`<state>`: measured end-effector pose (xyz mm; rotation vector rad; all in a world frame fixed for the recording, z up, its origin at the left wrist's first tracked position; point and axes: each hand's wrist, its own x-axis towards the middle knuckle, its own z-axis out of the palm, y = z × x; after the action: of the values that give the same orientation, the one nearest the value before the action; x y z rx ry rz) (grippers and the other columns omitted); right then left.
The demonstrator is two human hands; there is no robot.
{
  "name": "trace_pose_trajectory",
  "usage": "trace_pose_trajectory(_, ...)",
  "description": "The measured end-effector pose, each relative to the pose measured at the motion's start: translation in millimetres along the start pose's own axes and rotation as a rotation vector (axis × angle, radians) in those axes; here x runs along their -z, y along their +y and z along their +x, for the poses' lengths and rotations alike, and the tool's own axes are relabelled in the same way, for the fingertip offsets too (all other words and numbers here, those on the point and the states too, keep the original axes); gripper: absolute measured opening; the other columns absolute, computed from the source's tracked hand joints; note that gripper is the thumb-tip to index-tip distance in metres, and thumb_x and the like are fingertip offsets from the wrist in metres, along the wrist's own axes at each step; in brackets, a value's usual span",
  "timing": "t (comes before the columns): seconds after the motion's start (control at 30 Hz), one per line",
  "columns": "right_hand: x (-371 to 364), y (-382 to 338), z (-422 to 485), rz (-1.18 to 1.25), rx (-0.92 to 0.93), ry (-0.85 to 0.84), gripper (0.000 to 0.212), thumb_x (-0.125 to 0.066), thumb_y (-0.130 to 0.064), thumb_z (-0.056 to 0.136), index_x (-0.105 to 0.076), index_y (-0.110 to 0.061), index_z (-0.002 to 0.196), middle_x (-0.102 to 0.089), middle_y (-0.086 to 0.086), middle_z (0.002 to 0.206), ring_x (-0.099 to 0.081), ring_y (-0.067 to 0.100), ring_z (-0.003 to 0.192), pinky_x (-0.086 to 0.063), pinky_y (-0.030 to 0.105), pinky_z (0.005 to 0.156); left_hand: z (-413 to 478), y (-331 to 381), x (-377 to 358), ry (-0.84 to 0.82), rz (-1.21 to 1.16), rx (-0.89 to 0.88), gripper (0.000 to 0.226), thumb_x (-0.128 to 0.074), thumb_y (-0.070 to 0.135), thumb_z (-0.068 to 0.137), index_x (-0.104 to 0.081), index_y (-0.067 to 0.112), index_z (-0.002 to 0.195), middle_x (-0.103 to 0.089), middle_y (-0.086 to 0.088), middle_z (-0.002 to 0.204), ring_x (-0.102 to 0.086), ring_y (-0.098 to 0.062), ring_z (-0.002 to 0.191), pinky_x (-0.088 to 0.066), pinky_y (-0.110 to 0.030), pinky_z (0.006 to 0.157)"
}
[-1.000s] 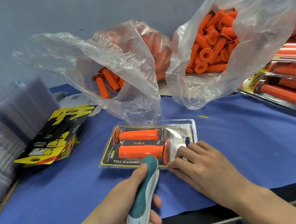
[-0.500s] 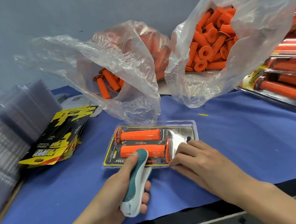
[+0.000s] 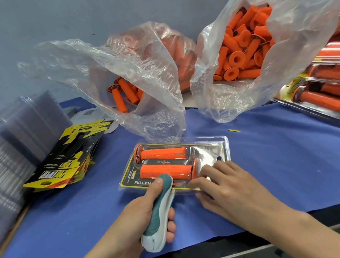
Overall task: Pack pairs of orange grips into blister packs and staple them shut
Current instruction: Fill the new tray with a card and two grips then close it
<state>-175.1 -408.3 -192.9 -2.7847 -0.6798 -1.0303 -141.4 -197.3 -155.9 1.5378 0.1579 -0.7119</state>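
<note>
A clear blister pack (image 3: 210, 145) lies on the blue cloth (image 3: 278, 168) in the middle, holding two orange grips (image 3: 163, 154) over a black and yellow card. My left hand (image 3: 141, 217) grips a teal and white stapler (image 3: 160, 212), thumb on top. The stapler's nose sits over the pack's near edge. My right hand (image 3: 226, 188) presses flat on the pack's near right corner, fingers extended.
Two open plastic bags of loose orange grips stand behind, one at centre (image 3: 137, 85) and one at right (image 3: 246, 43). Finished packs (image 3: 329, 95) are stacked at far right. Printed cards (image 3: 69, 159) and stacks of empty clear blisters (image 3: 7, 163) sit at left.
My left hand has pushed the stapler forward so its nose now covers the pack's near edge. My right hand has stayed on the near right corner.
</note>
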Motion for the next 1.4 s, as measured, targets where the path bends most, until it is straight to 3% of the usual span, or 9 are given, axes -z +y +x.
trace_pose_trajectory(0.13, -7.5, -8.2, 2.0, -0.070, 0.032, 0.040, 0.021, -0.054, -0.018, 0.092, -0.067, -0.029, 0.105, -0.052, -0.001, 0.091, -0.041, 0.020, 0.077, -0.039, 0.033, 0.070, -0.3, -0.1, -2.0, -0.021, 0.019, -0.004, 0.060, -0.069, 0.066, 0.060, -0.073, 0.007, 0.070, -0.062, -0.017, 0.070, -0.058, -0.027, 0.051, -0.051, -0.029, 0.046)
trace_pose_trajectory(0.3, -8.1, -2.6, 6.0, -0.021, 0.075, 0.027, 0.029, -0.045, -0.022, 0.096, -0.069, -0.030, 0.110, -0.053, -0.003, 0.090, -0.046, 0.018, 0.075, -0.040, 0.030, 0.071, -0.8, 2.6, 3.5, -0.037, 0.049, 0.013, 0.070, -0.068, 0.067, 0.064, -0.073, 0.003, 0.092, -0.062, -0.017, 0.076, -0.055, -0.026, 0.053, -0.047, -0.029, 0.045)
trace_pose_trajectory(0.43, -8.0, -0.9, 4.5, -0.027, 0.085, 0.035, 0.030, -0.041, -0.021, 0.101, -0.069, -0.029, 0.108, -0.054, -0.003, 0.088, -0.044, 0.017, 0.074, -0.042, 0.030, 0.068, -0.9, 2.6, 2.2, -0.038, 0.051, 0.019, 0.063, -0.067, 0.066, 0.067, -0.073, 0.006, 0.087, -0.062, -0.016, 0.076, -0.054, -0.025, 0.052, -0.046, -0.029, 0.044)
trace_pose_trajectory(0.63, -8.5, -3.8, 5.8, -0.070, 0.085, 0.053, 0.020, -0.057, -0.020, 0.093, -0.069, -0.030, 0.105, -0.056, -0.003, 0.088, -0.048, 0.019, 0.073, -0.044, 0.032, 0.068, -1.7, 0.9, -4.1, -0.004, 0.070, 0.030, 0.066, -0.065, 0.069, 0.064, -0.069, 0.005, 0.077, -0.059, -0.018, 0.071, -0.053, -0.025, 0.049, -0.047, -0.027, 0.044)
trace_pose_trajectory(0.87, -14.9, -30.0, 20.3, -0.184, -0.028, 0.075, 0.039, -0.057, -0.019, 0.090, -0.060, -0.019, 0.129, -0.062, 0.004, 0.121, -0.059, 0.027, 0.104, -0.050, 0.045, 0.090, -4.4, -0.4, -17.4, -0.010, -0.016, 0.006, 0.055, -0.061, 0.061, 0.081, -0.066, 0.007, 0.073, -0.056, -0.013, 0.063, -0.053, -0.024, 0.045, -0.046, -0.028, 0.042)
trace_pose_trajectory(0.97, -12.2, -31.9, 32.0, -0.139, 0.033, 0.042, 0.028, -0.046, -0.017, 0.093, -0.064, -0.017, 0.114, -0.064, 0.000, 0.107, -0.061, 0.024, 0.098, -0.048, 0.041, 0.090, -5.5, 0.3, -19.6, -0.013, 0.006, 0.000, 0.058, -0.057, 0.061, 0.087, -0.064, 0.007, 0.066, -0.056, -0.013, 0.061, -0.052, -0.023, 0.044, -0.046, -0.027, 0.042)
trace_pose_trajectory(1.17, -15.2, -27.0, 32.5, -0.035, 0.066, -0.065, 0.018, -0.059, -0.017, 0.088, -0.064, -0.019, 0.106, -0.060, -0.003, 0.093, -0.057, 0.021, 0.087, -0.048, 0.034, 0.087, -7.8, 1.1, -20.0, 0.000, -0.019, 0.032, 0.051, -0.054, 0.052, 0.093, -0.058, 0.002, 0.081, -0.053, -0.013, 0.061, -0.049, -0.022, 0.042, -0.043, -0.025, 0.041)
trace_pose_trajectory(1.3, -17.5, -24.5, 30.2, 0.008, 0.075, -0.064, 0.023, -0.056, -0.017, 0.092, -0.063, -0.019, 0.113, -0.060, -0.004, 0.098, -0.058, 0.019, 0.092, -0.045, 0.034, 0.092, -10.1, -1.9, -19.6, -0.024, -0.088, 0.016, 0.051, -0.056, 0.054, 0.092, -0.063, 0.005, 0.083, -0.055, -0.013, 0.064, -0.051, -0.023, 0.045, -0.046, -0.026, 0.042)
trace_pose_trajectory(1.4, -17.6, -20.7, 28.3, -0.007, 0.033, -0.052, 0.046, -0.061, -0.017, 0.090, -0.055, -0.012, 0.136, -0.062, -0.002, 0.118, -0.060, 0.018, 0.106, -0.044, 0.037, 0.102, 9.7, 2.3, -23.1, -0.064, -0.076, 0.070, 0.051, -0.054, 0.056, 0.093, -0.068, 0.008, 0.083, -0.058, -0.015, 0.068, -0.056, -0.026, 0.049, -0.050, -0.030, 0.046)
